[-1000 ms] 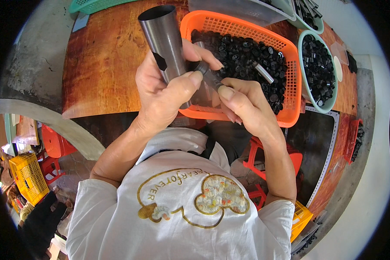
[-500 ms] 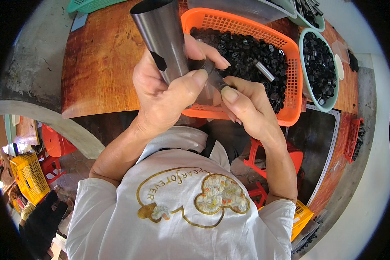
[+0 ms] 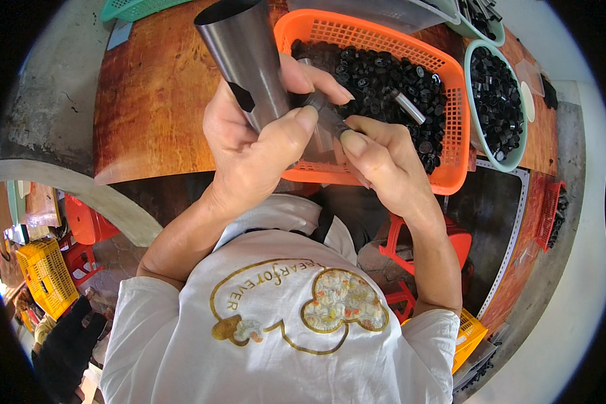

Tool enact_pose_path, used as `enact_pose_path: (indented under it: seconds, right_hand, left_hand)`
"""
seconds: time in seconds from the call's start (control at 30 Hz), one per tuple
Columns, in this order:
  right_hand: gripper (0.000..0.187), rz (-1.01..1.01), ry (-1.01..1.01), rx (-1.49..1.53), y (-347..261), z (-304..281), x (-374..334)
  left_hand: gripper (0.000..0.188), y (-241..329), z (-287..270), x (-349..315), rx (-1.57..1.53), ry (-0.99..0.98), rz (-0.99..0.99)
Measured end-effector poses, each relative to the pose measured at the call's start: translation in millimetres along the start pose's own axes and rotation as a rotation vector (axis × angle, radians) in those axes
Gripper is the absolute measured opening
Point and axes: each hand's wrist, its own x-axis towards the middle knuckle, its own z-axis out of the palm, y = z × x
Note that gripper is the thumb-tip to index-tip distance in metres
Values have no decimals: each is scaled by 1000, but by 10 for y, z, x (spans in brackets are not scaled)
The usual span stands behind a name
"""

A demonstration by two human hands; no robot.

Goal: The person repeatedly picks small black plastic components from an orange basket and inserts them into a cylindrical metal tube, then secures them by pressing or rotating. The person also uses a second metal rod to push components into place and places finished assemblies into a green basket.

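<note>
My left hand [image 3: 252,145] is closed round a dark grey metal tube [image 3: 248,57], tilted with its open end up and to the left. A dark notch is cut in the tube's side. Between my hands is a see-through, smoky piece [image 3: 324,128] with darker ends; its kind is hard to make out. My left thumb and fingers press against its near end, beside the tube. My right hand [image 3: 390,158] pinches the other end between thumb and forefinger. Below both hands stands an orange basket [image 3: 459,121] of small black caps [image 3: 377,74], with a short shiny metal cylinder [image 3: 409,108] lying on them.
A pale green basin [image 3: 475,135] of black caps stands right of the basket, on the brown wooden table [image 3: 155,94]. Behind are a clear bin [image 3: 377,17] and another basin [image 3: 495,34] of dark tubes. Red stools [image 3: 458,242] stand below; a person's dark sleeve [image 3: 64,350] shows at lower left.
The tube and my left hand have shifted slightly left in the picture. Both hands keep the same grip, and the basket's contents look unchanged.
</note>
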Motion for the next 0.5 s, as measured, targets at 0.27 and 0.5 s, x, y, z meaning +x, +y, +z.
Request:
enact_pose_path:
  seconds: [0.27,0.5]
  right_hand:
    - [42,16,43,16,-58,13,-11]
    - [53,37,11,57,-19,95,-64]
  left_hand:
    - [23,59,12,62,-133,86,-121]
    - [44,-9,-254,253,-686,91,-244]
